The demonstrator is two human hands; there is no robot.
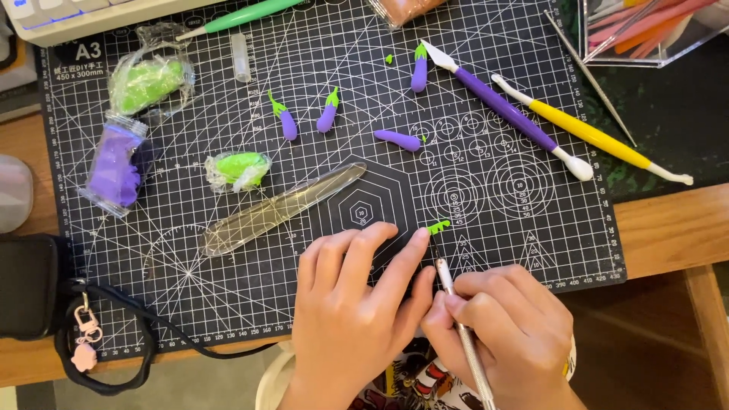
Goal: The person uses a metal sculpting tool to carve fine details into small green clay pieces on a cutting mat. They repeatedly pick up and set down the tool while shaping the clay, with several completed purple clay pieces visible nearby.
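Observation:
My left hand [357, 304] lies flat on the black cutting mat [228, 273], its index fingertip touching a small jagged green clay piece [438, 226]. My right hand [505, 334] grips a thin metal needle tool [456, 311] like a pen, its tip at the green piece. Three purple clay eggplants with green tops [287, 120] [328, 112] [419, 70] lie on the mat farther away. A plain purple clay body [399, 139] lies without a top.
A clear plastic blade [281, 209] lies beside my left hand. Bags of green [148, 82] and purple clay [115, 163] sit at the left. Purple [493, 102] and yellow sculpting tools [592, 137] lie at the right. A keyboard [83, 15] and a clear tool box [653, 30] are at the far edge.

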